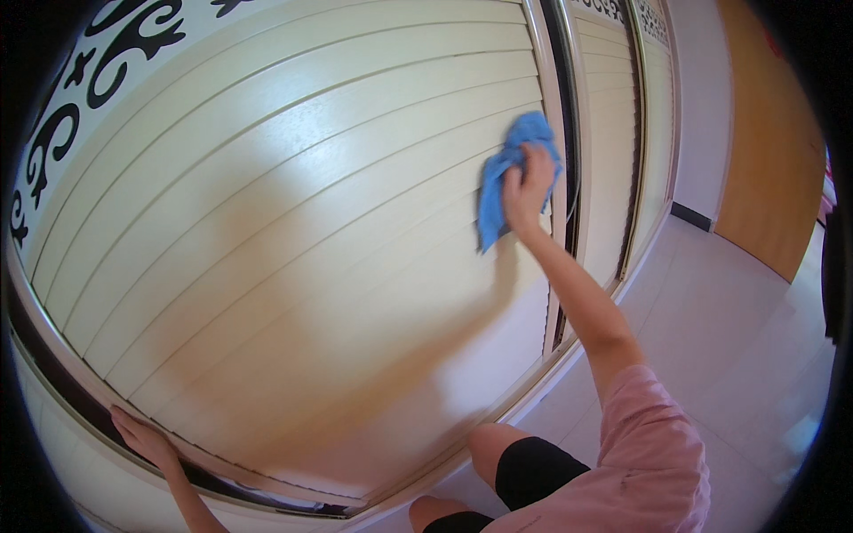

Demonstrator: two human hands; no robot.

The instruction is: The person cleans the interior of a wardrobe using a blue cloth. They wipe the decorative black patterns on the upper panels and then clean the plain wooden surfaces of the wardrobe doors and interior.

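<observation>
My right hand (528, 183) presses a blue cloth (493, 193) against the slatted cream panel of a sliding wardrobe door (346, 200), close to the door's right edge. The cloth is bunched under my fingers, and one end hangs down to the left of my wrist. At the lower left, my left hand (141, 436) rests on the door's left edge frame, beside a dark gap; its fingertips reach the frame. My left hand shows no object in it, though its palm is hidden.
More slatted door panels (610, 133) stand to the right, past a dark gap with a thin cable. A wooden door (766, 146) is farther right, over a pale tiled floor (720, 333). The bottom track (533, 393) runs just before my knees.
</observation>
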